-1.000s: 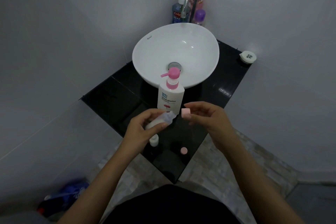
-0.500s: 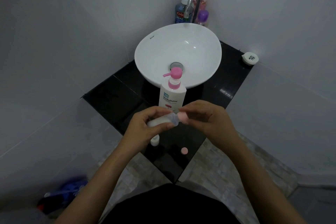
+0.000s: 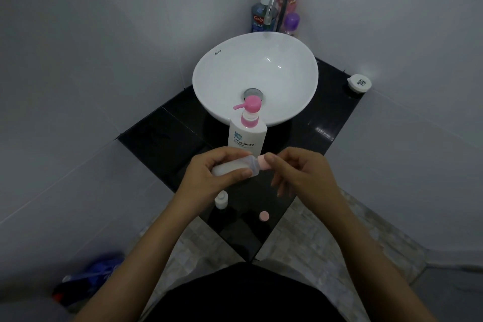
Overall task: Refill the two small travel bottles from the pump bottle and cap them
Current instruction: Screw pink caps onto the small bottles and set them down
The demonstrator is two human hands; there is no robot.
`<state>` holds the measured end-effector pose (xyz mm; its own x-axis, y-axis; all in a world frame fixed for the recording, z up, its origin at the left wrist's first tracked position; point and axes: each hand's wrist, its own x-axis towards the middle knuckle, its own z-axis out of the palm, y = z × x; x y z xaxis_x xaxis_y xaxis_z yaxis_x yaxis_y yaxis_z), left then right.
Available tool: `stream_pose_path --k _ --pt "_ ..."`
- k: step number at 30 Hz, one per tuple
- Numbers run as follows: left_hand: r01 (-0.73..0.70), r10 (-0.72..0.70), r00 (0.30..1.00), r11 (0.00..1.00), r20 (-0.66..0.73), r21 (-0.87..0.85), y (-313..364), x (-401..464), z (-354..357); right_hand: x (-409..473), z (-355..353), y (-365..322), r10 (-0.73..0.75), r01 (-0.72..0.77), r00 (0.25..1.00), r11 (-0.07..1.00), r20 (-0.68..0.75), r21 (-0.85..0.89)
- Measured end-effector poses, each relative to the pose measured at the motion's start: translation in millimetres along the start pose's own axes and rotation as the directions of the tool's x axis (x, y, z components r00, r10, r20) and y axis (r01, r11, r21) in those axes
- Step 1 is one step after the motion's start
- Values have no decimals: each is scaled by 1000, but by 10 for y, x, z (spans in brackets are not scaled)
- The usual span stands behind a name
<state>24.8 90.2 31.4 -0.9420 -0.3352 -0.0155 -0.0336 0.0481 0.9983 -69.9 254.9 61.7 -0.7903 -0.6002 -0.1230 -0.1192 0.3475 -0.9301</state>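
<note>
The left hand (image 3: 209, 178) is wrapped around a small travel bottle (image 3: 235, 168) held on its side above the black surface (image 3: 162, 138), while the right hand (image 3: 300, 172) pinches a pink cap (image 3: 262, 164) against the bottle's mouth. Just behind them the pump bottle (image 3: 247, 133) stands upright before the white basin (image 3: 256, 78). Nearer the person, a second travel bottle (image 3: 221, 199) stands uncapped, its pink cap (image 3: 264, 215) lying apart to its right.

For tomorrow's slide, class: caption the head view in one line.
Left hand holds a travel bottle; right hand fits its pink cap.
</note>
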Motion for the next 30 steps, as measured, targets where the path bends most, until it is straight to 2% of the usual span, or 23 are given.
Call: stream_pose_path --k 6,9,14,18,21,23,26,30 --pt "-2 2 1000 1000 12 -28 46 4 24 8 -115 -10 -89 92 992 995 84 -25" --pt "0 1 1000 1000 18 -7 43 11 27 21 -71 -53 -14 16 1000 996 18 -87" --pt "9 -9 1000 1000 5 7 39 29 24 5 -146 -24 -92 99 986 994 136 -44" --pt "26 -26 999 1000 27 10 37 25 36 4 -89 -40 -21 25 999 997 47 -77" --pt "28 -28 1000 1000 13 -13 40 23 36 -2 -147 -8 -79 77 989 997 124 22" --pt "32 -32 999 999 13 -1 40 28 36 -13 -146 4 -57 61 991 998 120 -30" --pt "45 -45 999 999 22 7 32 37 35 5 -121 -5 4 0 999 996 39 -88" --pt "37 -37 999 999 13 -1 47 37 43 3 -184 34 -76 85 987 995 138 -54"
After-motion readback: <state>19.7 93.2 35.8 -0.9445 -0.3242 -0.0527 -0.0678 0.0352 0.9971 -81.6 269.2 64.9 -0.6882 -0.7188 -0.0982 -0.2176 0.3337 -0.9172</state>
